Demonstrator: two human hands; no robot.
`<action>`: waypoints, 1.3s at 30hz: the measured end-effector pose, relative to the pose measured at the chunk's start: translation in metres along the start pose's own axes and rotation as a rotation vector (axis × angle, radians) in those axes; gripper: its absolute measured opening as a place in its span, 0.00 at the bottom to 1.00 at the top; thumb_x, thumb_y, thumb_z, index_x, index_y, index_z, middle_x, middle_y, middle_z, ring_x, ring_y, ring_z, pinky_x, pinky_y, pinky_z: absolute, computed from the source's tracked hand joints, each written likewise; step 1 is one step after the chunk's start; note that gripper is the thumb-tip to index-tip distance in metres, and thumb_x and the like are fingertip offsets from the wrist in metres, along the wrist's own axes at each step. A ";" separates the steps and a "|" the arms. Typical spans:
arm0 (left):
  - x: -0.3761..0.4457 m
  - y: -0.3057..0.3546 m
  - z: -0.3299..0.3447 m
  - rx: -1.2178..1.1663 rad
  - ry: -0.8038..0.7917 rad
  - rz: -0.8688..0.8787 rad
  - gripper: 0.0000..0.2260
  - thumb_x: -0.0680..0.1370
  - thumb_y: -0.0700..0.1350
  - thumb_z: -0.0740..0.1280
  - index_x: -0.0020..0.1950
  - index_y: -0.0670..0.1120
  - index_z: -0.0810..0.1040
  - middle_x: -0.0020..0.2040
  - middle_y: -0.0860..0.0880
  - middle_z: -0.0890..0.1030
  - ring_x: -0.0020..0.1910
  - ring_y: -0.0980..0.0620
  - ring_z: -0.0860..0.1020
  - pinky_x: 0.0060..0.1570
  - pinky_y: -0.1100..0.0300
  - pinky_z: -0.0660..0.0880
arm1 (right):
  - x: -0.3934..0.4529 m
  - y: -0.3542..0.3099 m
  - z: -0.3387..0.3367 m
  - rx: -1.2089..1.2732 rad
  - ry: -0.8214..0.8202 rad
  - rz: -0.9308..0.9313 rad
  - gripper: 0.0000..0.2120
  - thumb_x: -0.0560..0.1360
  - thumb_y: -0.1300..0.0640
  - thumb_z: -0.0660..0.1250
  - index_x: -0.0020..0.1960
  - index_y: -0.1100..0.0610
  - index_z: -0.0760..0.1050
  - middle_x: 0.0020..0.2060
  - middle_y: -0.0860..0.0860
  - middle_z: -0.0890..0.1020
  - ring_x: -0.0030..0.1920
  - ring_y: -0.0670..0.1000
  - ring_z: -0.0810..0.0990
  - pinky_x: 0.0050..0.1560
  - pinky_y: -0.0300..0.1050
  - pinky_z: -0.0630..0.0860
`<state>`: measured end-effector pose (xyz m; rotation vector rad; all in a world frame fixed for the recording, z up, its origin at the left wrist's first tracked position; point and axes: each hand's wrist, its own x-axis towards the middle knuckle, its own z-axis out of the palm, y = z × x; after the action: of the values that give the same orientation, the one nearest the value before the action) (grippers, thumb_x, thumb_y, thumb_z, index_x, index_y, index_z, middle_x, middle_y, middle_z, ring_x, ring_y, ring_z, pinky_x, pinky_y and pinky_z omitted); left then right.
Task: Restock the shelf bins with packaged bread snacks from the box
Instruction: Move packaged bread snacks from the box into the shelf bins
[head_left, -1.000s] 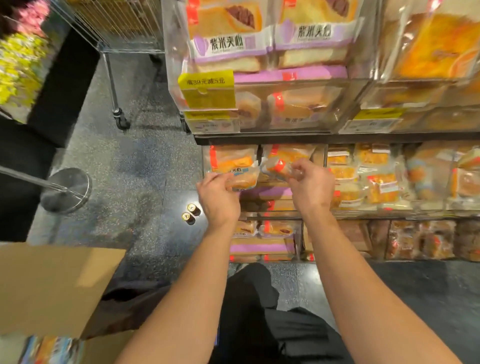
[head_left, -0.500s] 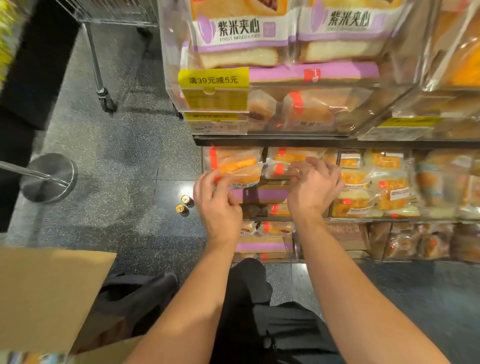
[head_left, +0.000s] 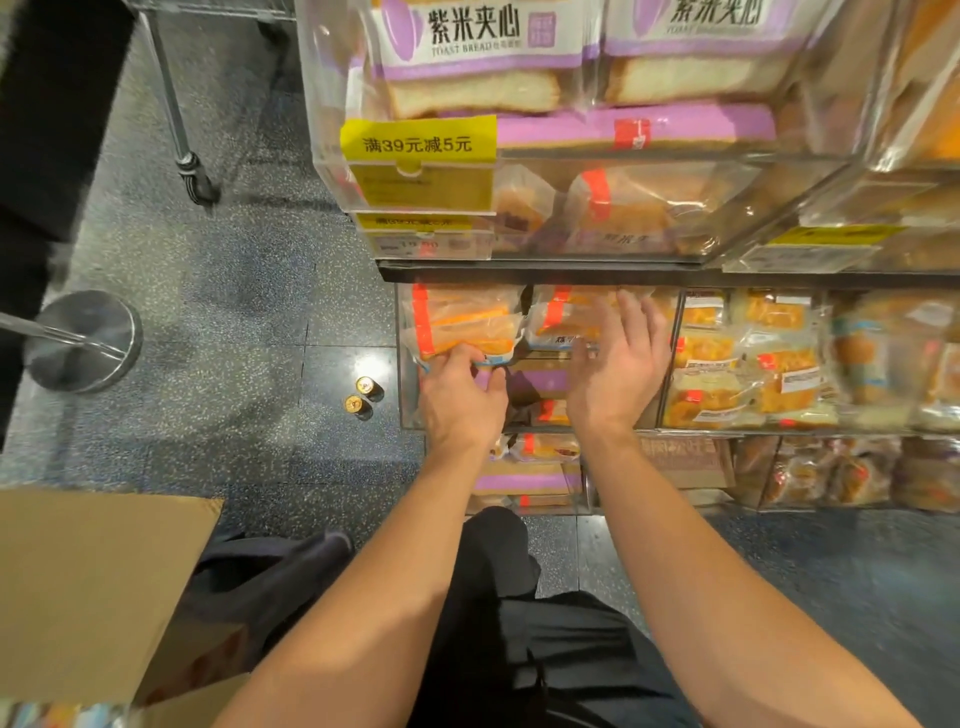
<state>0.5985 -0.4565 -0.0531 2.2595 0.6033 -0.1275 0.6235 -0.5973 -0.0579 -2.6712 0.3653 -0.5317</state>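
Both bare forearms are reaching forward and upward from the bottom of the view, running nearly side by side and converging slightly toward the wrists. The left hand (head_left: 460, 397) is lying back-up with its fingers (head_left: 457, 358) curling forward and the thumb tucking in at the right, pinching the lower edge of a bread snack packet (head_left: 462, 325). The right hand (head_left: 618, 371) is spreading open just beside it, fingers straight and fanning upward, the thumb pointing left.
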 end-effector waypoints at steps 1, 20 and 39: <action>-0.001 0.000 0.000 0.007 -0.003 0.001 0.08 0.76 0.49 0.72 0.53 0.53 0.78 0.50 0.52 0.76 0.52 0.50 0.77 0.55 0.55 0.75 | -0.010 -0.003 -0.004 0.032 0.021 0.017 0.19 0.69 0.59 0.71 0.60 0.55 0.81 0.62 0.52 0.80 0.66 0.57 0.73 0.65 0.54 0.70; -0.032 0.026 -0.033 0.016 -0.132 -0.164 0.08 0.78 0.50 0.70 0.56 0.52 0.83 0.46 0.59 0.79 0.34 0.62 0.74 0.34 0.72 0.69 | -0.018 -0.014 -0.050 0.297 -0.568 0.307 0.21 0.77 0.48 0.70 0.68 0.52 0.73 0.61 0.55 0.80 0.56 0.54 0.80 0.59 0.47 0.74; -0.338 -0.151 -0.191 -0.357 0.143 -0.493 0.24 0.75 0.52 0.72 0.69 0.45 0.75 0.60 0.46 0.79 0.61 0.48 0.77 0.53 0.66 0.70 | -0.252 -0.125 -0.209 0.258 -1.095 -0.490 0.22 0.75 0.52 0.72 0.67 0.54 0.75 0.55 0.56 0.83 0.55 0.58 0.81 0.57 0.50 0.76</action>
<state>0.2124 -0.3607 0.0712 1.7513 1.1562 -0.0919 0.3334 -0.4724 0.0943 -2.3457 -0.6273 0.7280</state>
